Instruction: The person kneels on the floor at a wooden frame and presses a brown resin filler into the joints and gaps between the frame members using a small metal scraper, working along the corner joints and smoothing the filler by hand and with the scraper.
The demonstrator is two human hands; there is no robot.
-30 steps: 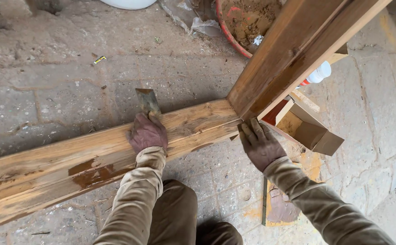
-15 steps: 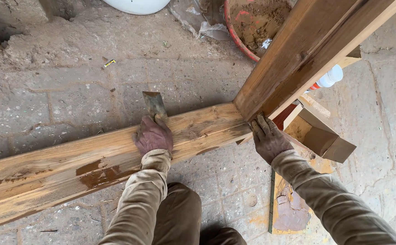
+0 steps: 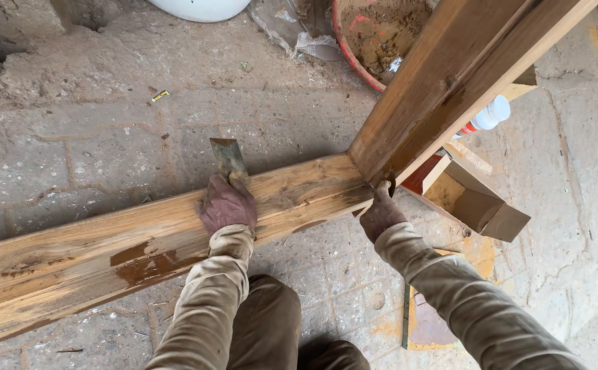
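On the long beam (image 3: 141, 253) lying across the paved floor (image 3: 107, 151), my left hand (image 3: 227, 204) has its grip clamped on a flat scraper (image 3: 228, 157), blade poking past the beam's far edge. Since the earlier frame that hand has barely shifted. My right hand (image 3: 380, 214) has moved: before it lay spread just below the joint, now it is curled shut with the fingertips pressed up into the corner where the slanted post (image 3: 450, 75) meets the beam; I cannot tell whether it holds anything. Both sleeved forearms reach forward. An open cardboard box (image 3: 474, 202) sits just right.
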